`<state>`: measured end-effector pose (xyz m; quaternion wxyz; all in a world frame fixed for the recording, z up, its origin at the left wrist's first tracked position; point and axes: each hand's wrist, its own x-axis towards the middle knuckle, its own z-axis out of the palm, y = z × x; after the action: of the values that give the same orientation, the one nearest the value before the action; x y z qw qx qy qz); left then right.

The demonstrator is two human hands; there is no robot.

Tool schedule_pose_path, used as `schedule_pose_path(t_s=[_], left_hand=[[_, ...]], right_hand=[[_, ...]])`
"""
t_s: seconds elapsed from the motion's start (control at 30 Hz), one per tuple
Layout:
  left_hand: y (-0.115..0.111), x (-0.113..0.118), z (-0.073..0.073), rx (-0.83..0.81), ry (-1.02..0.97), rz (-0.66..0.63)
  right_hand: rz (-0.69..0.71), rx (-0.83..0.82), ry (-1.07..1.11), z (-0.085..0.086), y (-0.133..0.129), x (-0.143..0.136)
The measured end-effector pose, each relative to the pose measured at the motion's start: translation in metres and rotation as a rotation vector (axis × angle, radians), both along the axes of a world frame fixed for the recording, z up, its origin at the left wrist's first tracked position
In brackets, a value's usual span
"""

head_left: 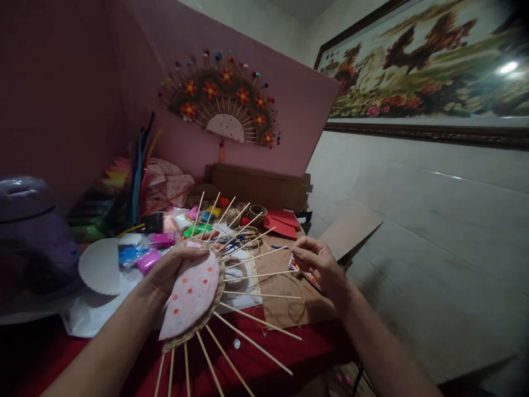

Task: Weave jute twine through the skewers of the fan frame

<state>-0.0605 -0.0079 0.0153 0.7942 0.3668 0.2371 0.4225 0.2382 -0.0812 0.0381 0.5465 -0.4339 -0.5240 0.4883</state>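
Observation:
My left hand (177, 262) grips a half-round fan base (192, 292) by its upper end, thumb on the front. Pink cloth with red dots covers the base, and braided twine (221, 281) edges its curve. Many thin wooden sticks (260, 325) spread outward from that edge. Near the tip of one stick, my right hand (316, 259) is closed in a pinch. What its fingertips hold is too small to make out. A thin loop of twine (295, 309) shows below, over the cardboard.
A finished flower-decorated fan (225, 91) hangs on the pink board behind. Wrapped clay packets (161, 240), a tape roll (257, 215), red paper (283, 220) and a cardboard sheet (285, 320) lie on the red-covered table. A purple container (33, 237) stands left; a cardboard panel (351, 229) leans right.

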Motion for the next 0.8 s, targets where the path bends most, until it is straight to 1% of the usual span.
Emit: schedule_pose_path(t_s=[0.07, 0.13, 0.2, 0.27, 0.4, 0.5, 0.67, 0.8], left_hand=[[0.000, 0.000, 0.000, -0.017, -0.002, -0.004], [-0.001, 0.001, 0.001, -0.032, -0.007, -0.005], [-0.002, 0.001, 0.003, -0.040, -0.009, 0.000], [-0.003, 0.002, 0.004, -0.039, -0.003, 0.014], [-0.003, 0.004, 0.005, -0.040, 0.017, 0.017], [-0.003, 0.004, 0.004, -0.033, -0.001, 0.005], [-0.005, 0.003, 0.004, -0.020, -0.016, -0.009], [-0.004, 0.002, 0.005, -0.035, -0.048, -0.003]], right_hand=[[-0.011, -0.026, -0.038, -0.001, -0.001, 0.001], [-0.070, -0.052, -0.046, -0.001, 0.000, 0.002], [-0.135, -0.050, -0.020, 0.000, 0.002, 0.001], [-0.157, -0.023, 0.020, 0.002, 0.004, 0.000], [-0.130, 0.047, 0.097, 0.005, 0.002, -0.004], [-0.098, 0.086, 0.112, 0.006, -0.003, -0.005], [0.014, 0.040, 0.012, 0.001, -0.009, 0.003], [0.004, -0.010, -0.031, -0.007, -0.007, 0.008]])
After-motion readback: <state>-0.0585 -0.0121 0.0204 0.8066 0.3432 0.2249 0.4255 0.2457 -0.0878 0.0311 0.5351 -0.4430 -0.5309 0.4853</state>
